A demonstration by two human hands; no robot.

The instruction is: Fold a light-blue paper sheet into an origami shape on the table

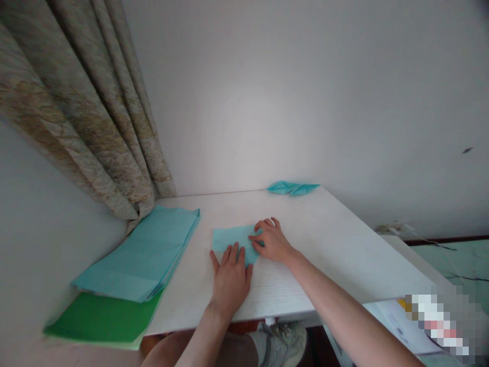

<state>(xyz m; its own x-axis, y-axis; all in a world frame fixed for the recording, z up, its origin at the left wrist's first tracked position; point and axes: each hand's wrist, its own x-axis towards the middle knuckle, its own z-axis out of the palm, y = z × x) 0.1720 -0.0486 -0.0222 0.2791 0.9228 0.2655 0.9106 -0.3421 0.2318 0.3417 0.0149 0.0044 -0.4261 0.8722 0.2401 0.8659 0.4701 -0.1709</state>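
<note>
A small piece of light blue paper [231,235] lies flat on the white table [301,275], between my two hands. My left hand [231,278] rests on its near part with the fingers spread, pressing it down. At the paper's right edge, my right hand [272,240] has its thumb and forefinger brought close together on the paper, while the other fingers curl above. Part of the sheet is hidden under both hands. Near the wall lies a folded blue paper shape [293,188] with pointed ends, apart from my hands.
On the left, a stack of light blue paper [141,260] overlaps green paper [107,318]. A patterned curtain [87,102] hangs at the back left, against the wall [248,92]. Below the table's right side is a white printed item [401,326], partly pixelated.
</note>
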